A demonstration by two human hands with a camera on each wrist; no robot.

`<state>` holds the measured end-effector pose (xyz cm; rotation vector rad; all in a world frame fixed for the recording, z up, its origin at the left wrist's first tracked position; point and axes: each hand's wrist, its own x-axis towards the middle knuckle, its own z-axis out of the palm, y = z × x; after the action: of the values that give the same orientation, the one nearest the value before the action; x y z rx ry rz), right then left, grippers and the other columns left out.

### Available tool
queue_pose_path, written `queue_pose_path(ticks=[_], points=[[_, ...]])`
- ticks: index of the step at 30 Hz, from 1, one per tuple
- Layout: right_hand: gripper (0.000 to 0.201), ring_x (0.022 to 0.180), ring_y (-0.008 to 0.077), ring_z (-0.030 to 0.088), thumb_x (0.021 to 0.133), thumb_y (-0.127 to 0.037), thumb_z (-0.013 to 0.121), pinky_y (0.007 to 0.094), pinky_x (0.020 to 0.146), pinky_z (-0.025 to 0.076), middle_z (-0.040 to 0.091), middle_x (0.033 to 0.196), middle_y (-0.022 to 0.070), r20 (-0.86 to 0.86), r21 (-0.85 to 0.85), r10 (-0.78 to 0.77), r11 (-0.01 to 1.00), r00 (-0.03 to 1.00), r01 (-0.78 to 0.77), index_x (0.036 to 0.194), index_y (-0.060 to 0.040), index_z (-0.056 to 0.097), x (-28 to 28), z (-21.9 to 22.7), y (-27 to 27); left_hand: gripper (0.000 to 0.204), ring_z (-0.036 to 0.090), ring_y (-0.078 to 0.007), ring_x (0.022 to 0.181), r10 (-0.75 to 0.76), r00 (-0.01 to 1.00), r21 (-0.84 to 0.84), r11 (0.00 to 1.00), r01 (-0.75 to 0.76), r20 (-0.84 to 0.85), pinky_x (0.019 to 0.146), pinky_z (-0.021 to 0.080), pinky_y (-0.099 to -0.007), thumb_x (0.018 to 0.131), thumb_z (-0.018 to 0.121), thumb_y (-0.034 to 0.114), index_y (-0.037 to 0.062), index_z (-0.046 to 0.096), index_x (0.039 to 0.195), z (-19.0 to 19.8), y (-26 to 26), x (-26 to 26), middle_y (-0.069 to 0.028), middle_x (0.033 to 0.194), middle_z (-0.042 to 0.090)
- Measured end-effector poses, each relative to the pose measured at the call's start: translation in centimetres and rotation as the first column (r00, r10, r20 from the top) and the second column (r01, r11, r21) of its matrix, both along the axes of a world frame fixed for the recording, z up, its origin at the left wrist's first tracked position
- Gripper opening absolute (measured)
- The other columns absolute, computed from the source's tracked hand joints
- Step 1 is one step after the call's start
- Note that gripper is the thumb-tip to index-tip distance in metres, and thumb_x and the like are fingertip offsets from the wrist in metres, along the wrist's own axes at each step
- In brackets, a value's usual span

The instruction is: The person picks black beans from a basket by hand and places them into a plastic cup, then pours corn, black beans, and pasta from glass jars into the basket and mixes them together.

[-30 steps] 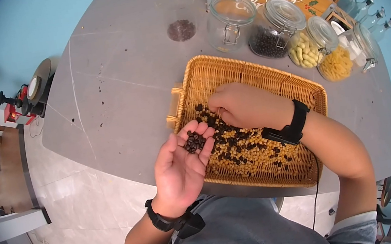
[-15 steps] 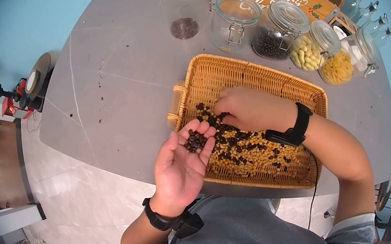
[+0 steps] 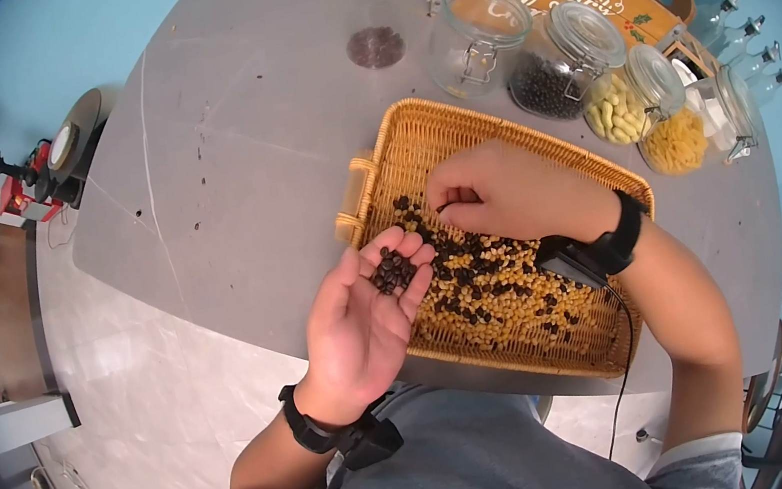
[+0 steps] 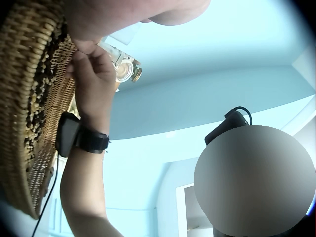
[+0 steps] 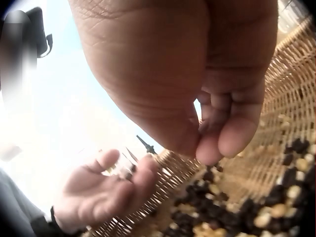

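My left hand (image 3: 353, 326) is palm up and cupped, its bent fingers cradling a small heap of dark brown coffee beans (image 3: 392, 272) beside the near left rim of a wicker basket (image 3: 495, 125). Over the basket, my right hand (image 3: 510, 191) has thumb and fingertips pressed together on a dark coffee bean (image 3: 444, 207), mostly covered by the fingers. Below it lies a mix of dark beans and yellow kernels (image 3: 493, 315). In the right wrist view, the pinching fingertips (image 5: 210, 154) are close above the mix, and the left hand (image 5: 98, 195) is behind them.
Behind the basket stand an empty glass jar (image 3: 479, 44), a jar of dark beans (image 3: 548, 79), one of peanuts (image 3: 616, 110) and one of yellow pasta (image 3: 674, 141). A clear container of dark beans (image 3: 376, 47) is farther left. Stray beans dot the grey table (image 3: 248, 165).
My right hand has risen a little from the mix and its wrist has shifted slightly right. The left hand keeps cradling the beans, almost unmoved.
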<state>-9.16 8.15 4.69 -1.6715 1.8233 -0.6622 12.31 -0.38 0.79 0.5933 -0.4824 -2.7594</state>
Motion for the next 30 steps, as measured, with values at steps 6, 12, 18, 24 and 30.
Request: queue_pose_path(ticks=[6, 12, 18, 24, 30], points=[[0.019, 0.073, 0.0216, 0.066, 0.086, -0.009, 0.064, 0.0316, 0.066, 0.05, 0.067, 0.08, 0.0103, 0.234, 0.069, 0.045, 0.996, 0.971, -0.063, 0.103, -0.003, 0.069, 2.9, 2.9, -0.7, 0.044, 0.053, -0.0239, 0.121, -0.029, 0.991, 0.017, 0.999, 0.032, -0.128, 0.109, 0.04, -0.0376, 0.104, 0.038, 0.033, -0.0024, 0.05, 0.129, -0.1, -0.2, -0.4, -0.0132, 0.128, 0.057], [0.014, 0.077, 0.0307, 0.065, 0.084, -0.009, 0.066, 0.0386, 0.069, 0.051, 0.066, 0.082, 0.0134, 0.01, -0.029, 0.0, 1.0, 1.0, 0.0, 0.095, -0.0018, 0.068, 1.1, 1.4, -0.4, 0.047, 0.054, -0.0296, 0.122, 0.04, 0.999, 0.025, 0.999, -0.04, -0.006, 0.109, 0.044, -0.0394, 0.104, 0.039, 0.033, -0.0054, 0.048, 0.13, 0.9, -0.3, 0.7, -0.0159, 0.128, 0.057], [0.009, 0.086, 0.0362, 0.061, 0.081, -0.007, 0.067, 0.0441, 0.075, 0.049, 0.061, 0.085, 0.0148, -0.207, -0.104, 0.022, 0.994, 0.978, -0.044, 0.089, -0.0022, 0.066, 1.3, -3.2, 0.6, 0.049, 0.053, -0.0307, 0.125, 0.041, 0.998, 0.029, 0.999, -0.04, -0.043, 0.109, 0.044, -0.0389, 0.104, 0.038, 0.034, -0.0058, 0.047, 0.131, 0.7, -0.6, 1.3, -0.0176, 0.128, 0.057], [0.01, 0.086, 0.036, 0.061, 0.081, -0.005, 0.065, 0.0439, 0.076, 0.049, 0.06, 0.087, 0.0145, -0.233, -0.048, 0.039, 0.997, 0.972, -0.052, 0.091, -0.0029, 0.065, 1.0, -3.7, 0.5, 0.047, 0.052, -0.0289, 0.125, 0.037, 0.999, 0.013, 0.999, -0.037, -0.019, 0.11, 0.041, -0.0397, 0.104, 0.038, 0.035, -0.0033, 0.048, 0.13, 1.1, -0.7, 1.6, -0.0158, 0.128, 0.056], [0.007, 0.087, 0.0348, 0.06, 0.081, -0.005, 0.065, 0.0439, 0.075, 0.049, 0.06, 0.088, 0.0147, -0.169, -0.082, 0.038, 0.995, 0.985, -0.053, 0.086, -0.0026, 0.062, 3.0, -2.0, 0.0, 0.048, 0.052, -0.029, 0.126, 0.033, 0.999, 0.013, 0.999, -0.033, -0.031, 0.109, 0.041, -0.0392, 0.104, 0.039, 0.036, -0.0035, 0.049, 0.13, 1.1, -0.9, 1.7, -0.0159, 0.129, 0.057]])
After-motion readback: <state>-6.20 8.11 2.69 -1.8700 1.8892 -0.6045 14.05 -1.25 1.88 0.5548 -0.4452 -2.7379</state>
